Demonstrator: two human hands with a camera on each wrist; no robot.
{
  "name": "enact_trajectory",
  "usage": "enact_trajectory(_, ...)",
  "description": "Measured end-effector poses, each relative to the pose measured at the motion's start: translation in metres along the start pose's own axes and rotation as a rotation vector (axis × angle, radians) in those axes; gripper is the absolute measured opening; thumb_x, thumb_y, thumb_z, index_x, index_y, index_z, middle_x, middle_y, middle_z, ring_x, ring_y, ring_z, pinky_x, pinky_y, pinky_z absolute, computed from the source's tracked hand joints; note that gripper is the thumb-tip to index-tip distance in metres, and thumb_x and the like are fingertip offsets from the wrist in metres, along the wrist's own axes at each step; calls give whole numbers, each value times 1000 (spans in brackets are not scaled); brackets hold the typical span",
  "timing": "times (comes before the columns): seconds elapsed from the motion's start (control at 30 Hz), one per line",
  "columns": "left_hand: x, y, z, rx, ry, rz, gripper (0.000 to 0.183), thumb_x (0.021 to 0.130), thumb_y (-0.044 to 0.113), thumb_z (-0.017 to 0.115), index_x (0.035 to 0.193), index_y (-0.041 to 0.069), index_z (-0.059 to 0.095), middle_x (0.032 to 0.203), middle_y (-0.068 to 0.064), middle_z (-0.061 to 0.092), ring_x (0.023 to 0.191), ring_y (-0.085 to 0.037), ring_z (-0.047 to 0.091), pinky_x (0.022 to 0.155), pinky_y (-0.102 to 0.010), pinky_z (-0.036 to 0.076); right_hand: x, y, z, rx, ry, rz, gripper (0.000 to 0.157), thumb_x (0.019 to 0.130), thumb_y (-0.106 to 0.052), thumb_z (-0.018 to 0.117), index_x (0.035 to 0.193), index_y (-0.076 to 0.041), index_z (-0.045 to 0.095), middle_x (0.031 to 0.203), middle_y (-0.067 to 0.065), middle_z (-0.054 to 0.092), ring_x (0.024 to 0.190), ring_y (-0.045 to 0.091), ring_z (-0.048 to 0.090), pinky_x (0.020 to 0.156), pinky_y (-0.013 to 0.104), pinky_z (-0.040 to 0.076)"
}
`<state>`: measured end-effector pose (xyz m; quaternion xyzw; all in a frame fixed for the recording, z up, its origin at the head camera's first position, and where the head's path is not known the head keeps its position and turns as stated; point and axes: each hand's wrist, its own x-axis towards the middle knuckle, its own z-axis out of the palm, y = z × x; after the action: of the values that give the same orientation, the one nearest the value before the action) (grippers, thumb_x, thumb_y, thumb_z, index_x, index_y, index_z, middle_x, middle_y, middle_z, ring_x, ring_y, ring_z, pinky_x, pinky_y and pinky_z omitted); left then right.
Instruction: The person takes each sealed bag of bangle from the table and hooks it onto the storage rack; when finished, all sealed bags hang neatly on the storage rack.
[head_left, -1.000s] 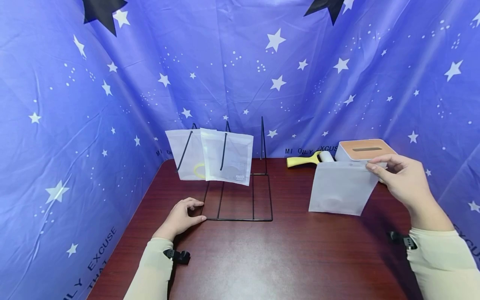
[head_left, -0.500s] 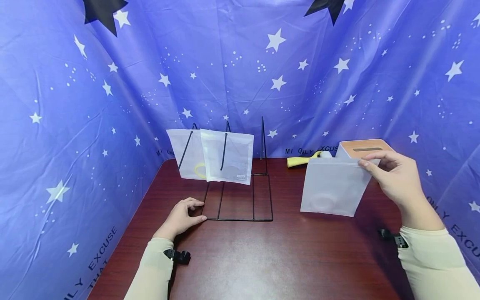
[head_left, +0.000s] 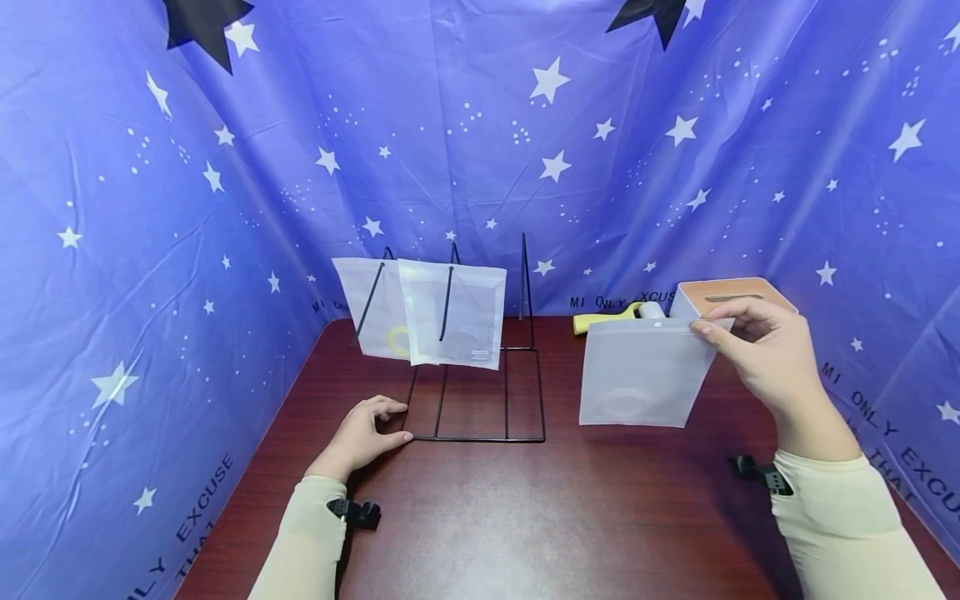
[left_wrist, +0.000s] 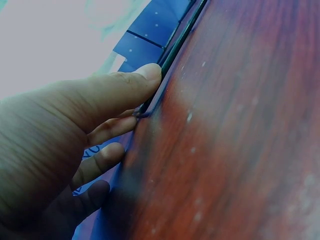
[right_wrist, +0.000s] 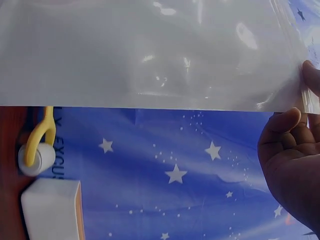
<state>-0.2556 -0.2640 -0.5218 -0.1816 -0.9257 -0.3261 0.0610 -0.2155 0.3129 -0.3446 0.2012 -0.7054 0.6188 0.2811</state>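
My right hand pinches the top right corner of a white frosted zip bag, which hangs above the table; a faint ring-shaped outline shows near its bottom. In the right wrist view the bag spans the top, with thumb and fingers at its edge. A black wire rack stands left of it. Thumb and fingers of my left hand hold the rack's front left base corner. Two similar bags hang on its prongs: the left bag with something yellow and curved, and the middle bag overlapping it.
Behind the held bag lie a yellow-handled lint roller and a white tissue box with a wooden lid. Blue star-printed cloth encloses the dark red table. The rack's right prong carries no bag.
My right hand has carried the zip bag leftward toward the rack, uncovering more of the tissue box's surroundings. The left hand and the rack have stayed in place.
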Motion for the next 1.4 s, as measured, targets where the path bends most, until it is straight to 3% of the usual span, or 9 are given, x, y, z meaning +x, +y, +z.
enact_trajectory(0.37, 0, -1, 1, 3, 6, 5, 49, 80, 26, 93, 124, 13, 77, 115, 5, 71, 99, -16, 60, 89, -42, 50, -2, -5, 17, 85, -70, 63, 11, 86, 18, 74, 95, 14, 69, 77, 6, 71, 62, 8, 60, 54, 20, 43)
enact_trajectory(0.6, 0, -2, 1, 12, 13, 19, 49, 80, 28, 94, 124, 12, 77, 114, 5, 71, 97, -16, 60, 88, -42, 50, -1, -5, 27, 166, -92, 22, 13, 84, 22, 72, 94, 15, 69, 77, 5, 71, 61, 9, 57, 52, 21, 40)
enact_trajectory(1.07, 3, 8, -2, -65, 28, -11, 51, 81, 25, 93, 127, 11, 75, 118, 0, 72, 104, -21, 64, 92, -46, 53, 5, -8, 50, 211, -68, -2, 11, 85, 20, 74, 94, 16, 69, 79, 5, 71, 63, 10, 57, 56, 19, 44)
enact_trajectory(1.27, 7, 20, -4, -102, 58, 49, 48, 83, 23, 92, 126, 8, 75, 119, -6, 72, 109, -27, 66, 93, -52, 53, 7, -7, 60, 226, -55, -1, 11, 86, 18, 75, 95, 16, 68, 79, 6, 71, 63, 11, 58, 58, 19, 47)
enact_trajectory(1.4, 10, 31, -4, -133, 79, 98, 45, 83, 24, 92, 124, 12, 76, 120, 1, 71, 114, -26, 65, 96, -51, 51, 7, -8, 68, 255, -45, 6, 12, 86, 18, 74, 96, 18, 67, 77, 6, 71, 62, 12, 56, 58, 20, 47)
